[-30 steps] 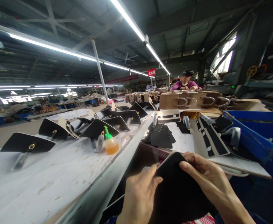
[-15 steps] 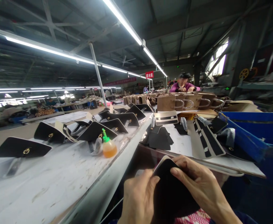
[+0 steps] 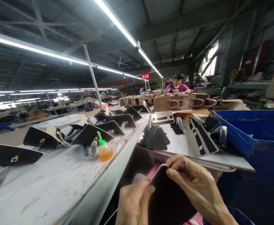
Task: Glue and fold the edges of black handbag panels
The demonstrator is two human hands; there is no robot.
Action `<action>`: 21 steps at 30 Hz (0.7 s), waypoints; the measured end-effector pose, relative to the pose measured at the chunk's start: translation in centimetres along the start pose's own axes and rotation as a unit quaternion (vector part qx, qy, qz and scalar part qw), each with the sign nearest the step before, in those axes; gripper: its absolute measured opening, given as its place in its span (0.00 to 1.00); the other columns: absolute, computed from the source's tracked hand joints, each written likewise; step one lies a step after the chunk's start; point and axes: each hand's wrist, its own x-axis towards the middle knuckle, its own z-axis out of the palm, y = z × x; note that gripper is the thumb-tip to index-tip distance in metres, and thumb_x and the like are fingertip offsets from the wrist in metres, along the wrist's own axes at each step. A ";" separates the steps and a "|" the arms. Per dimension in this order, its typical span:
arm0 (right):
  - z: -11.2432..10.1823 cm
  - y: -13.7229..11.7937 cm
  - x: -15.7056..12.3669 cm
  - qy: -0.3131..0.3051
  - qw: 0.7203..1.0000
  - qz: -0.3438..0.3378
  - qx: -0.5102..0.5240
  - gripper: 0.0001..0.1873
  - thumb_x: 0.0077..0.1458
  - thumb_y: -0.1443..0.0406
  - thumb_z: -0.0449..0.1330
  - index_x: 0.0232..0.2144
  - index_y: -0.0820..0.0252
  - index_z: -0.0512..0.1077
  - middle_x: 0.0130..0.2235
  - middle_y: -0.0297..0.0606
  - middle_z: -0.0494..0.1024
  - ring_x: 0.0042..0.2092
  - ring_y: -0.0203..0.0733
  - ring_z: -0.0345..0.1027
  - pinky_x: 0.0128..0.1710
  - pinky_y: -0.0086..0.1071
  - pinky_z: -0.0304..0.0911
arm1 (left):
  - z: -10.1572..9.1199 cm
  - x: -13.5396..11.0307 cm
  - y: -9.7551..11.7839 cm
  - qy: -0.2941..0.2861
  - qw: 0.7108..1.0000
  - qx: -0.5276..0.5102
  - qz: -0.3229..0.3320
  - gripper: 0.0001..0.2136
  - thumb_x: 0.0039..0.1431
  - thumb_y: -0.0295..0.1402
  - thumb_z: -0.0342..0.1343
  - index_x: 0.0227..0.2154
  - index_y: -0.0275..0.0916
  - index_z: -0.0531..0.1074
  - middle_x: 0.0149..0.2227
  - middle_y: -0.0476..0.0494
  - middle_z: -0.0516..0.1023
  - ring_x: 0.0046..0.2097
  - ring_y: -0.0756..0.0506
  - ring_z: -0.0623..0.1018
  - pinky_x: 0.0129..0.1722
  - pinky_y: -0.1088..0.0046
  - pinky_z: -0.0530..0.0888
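Between my hands is a black leather panel (image 3: 172, 197) with a pale edge, tilted up over my lap. My left hand (image 3: 134, 200) grips its left side, thumb on the black face. At the top corner, my right hand (image 3: 193, 181) pinches the edge between thumb and fingers. A bit of clear plastic wrap (image 3: 139, 178) shows behind my left hand. The panel's back and lower end are hidden. Matching black panels with gold clasps, such as this panel (image 3: 14, 157), lie along the white table (image 3: 57, 184) to the left.
A squeeze bottle of amber liquid (image 3: 105, 151) stands near the table edge. Ahead, a lower table holds stacked black pieces (image 3: 157, 139) and a beige panel with black strips (image 3: 200, 139). Brown bags (image 3: 162, 104) stand behind. Blue bins (image 3: 263, 125) are at right. A person (image 3: 178, 84) works at the back.
My right hand has shifted slightly along the top edge to the panel's corner, pinching closer to the tip. The whole view has swung a little to the right.
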 end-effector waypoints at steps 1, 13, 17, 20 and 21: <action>0.1 0.1 -0.1 0.007 1.000 -0.010 -0.006 0.14 0.58 0.62 0.65 0.23 0.57 0.69 0.30 0.34 0.77 0.30 0.34 0.70 0.29 0.24 0.63 | 0.0 0.0 -0.1 0.000 1.000 0.000 0.005 0.16 0.70 0.34 0.44 0.24 0.41 0.60 0.19 0.56 0.55 0.21 0.54 0.58 0.25 0.73 0.55; 0.9 0.8 -0.4 0.052 0.998 -0.013 -0.023 0.13 0.59 0.62 0.64 0.24 0.56 0.68 0.30 0.34 0.75 0.31 0.35 0.71 0.30 0.24 0.66 | 0.8 1.9 -1.3 0.027 0.951 0.195 0.238 0.19 0.68 0.29 0.51 0.60 0.35 0.61 0.36 0.45 0.84 0.34 0.51 0.83 0.39 0.80 0.76; 1.7 0.8 -1.0 0.070 0.997 0.002 -0.013 0.13 0.60 0.61 0.63 0.24 0.56 0.68 0.31 0.33 0.75 0.31 0.34 0.69 0.30 0.25 0.64 | 1.6 2.4 -0.3 0.070 0.959 0.187 0.201 0.06 0.68 0.27 0.48 0.43 0.39 0.68 0.27 0.50 0.79 0.27 0.50 0.80 0.28 0.78 0.72; 2.1 0.8 -1.4 0.087 0.996 0.027 -0.005 0.14 0.60 0.60 0.64 0.24 0.56 0.68 0.33 0.33 0.74 0.32 0.34 0.68 0.33 0.26 0.64 | 1.9 2.9 0.7 0.095 0.965 0.174 0.172 0.09 0.67 0.25 0.47 0.31 0.40 0.67 0.20 0.52 0.72 0.21 0.51 0.74 0.22 0.77 0.67; 2.1 0.9 -1.4 0.086 0.996 0.032 -0.005 0.14 0.60 0.60 0.64 0.24 0.56 0.68 0.33 0.34 0.74 0.32 0.35 0.69 0.33 0.26 0.64 | 1.9 3.1 1.0 0.098 0.968 0.165 0.162 0.10 0.67 0.25 0.47 0.30 0.40 0.68 0.20 0.52 0.72 0.20 0.51 0.73 0.22 0.77 0.66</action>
